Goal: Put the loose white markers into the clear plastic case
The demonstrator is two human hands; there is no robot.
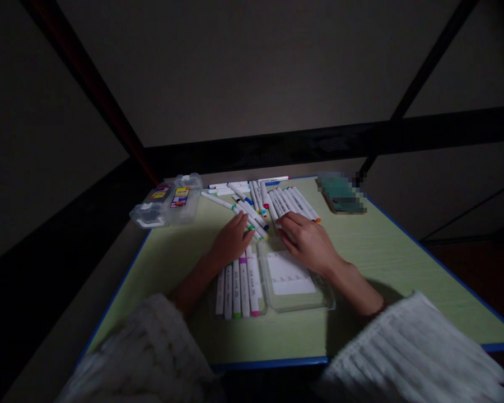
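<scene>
My left hand (234, 238) reaches over the near side of a loose pile of white markers (252, 215). Its fingers are stretched and the thumb lies a little apart; the fingertips touch or nearly touch a green-ended marker. My right hand (308, 240) is bent, its fingertips at the near end of a white marker (273, 208), left of a row of similar markers (296, 202). Below the hands an opened clear plastic case (302, 308) lies flat. Several markers (235, 294) stand side by side in its left half, partly covered by my left hand. A white card (289, 274) shows in its right half.
Another clear case (187, 204) with coloured labels lies at the back left. A green phone-like slab (342, 193), partly pixelated, rests at the back right. More markers (231, 189) lie along the far edge. The pale green table (382, 268) has a blue rim.
</scene>
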